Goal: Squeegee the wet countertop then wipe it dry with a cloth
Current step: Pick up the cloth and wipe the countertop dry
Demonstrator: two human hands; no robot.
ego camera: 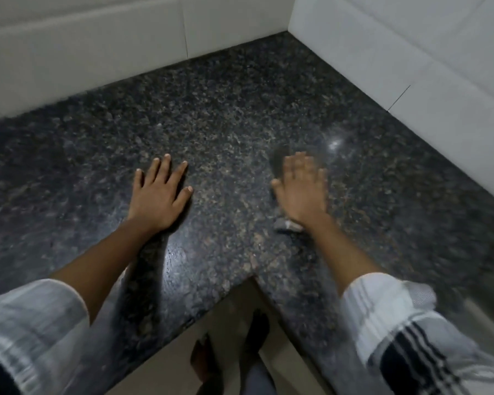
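A dark speckled granite countertop fills the corner, with shiny glare patches on it. My left hand lies flat on the stone, palm down and fingers spread, holding nothing. My right hand is blurred and presses flat on a dark grey cloth. The cloth shows past my fingertips and below my wrist; most of it is hidden under the hand. No squeegee is in view.
White tiled walls meet behind the counter at the back right. The counter's front edge forms an inner corner near the bottom middle, with beige floor and my feet below it.
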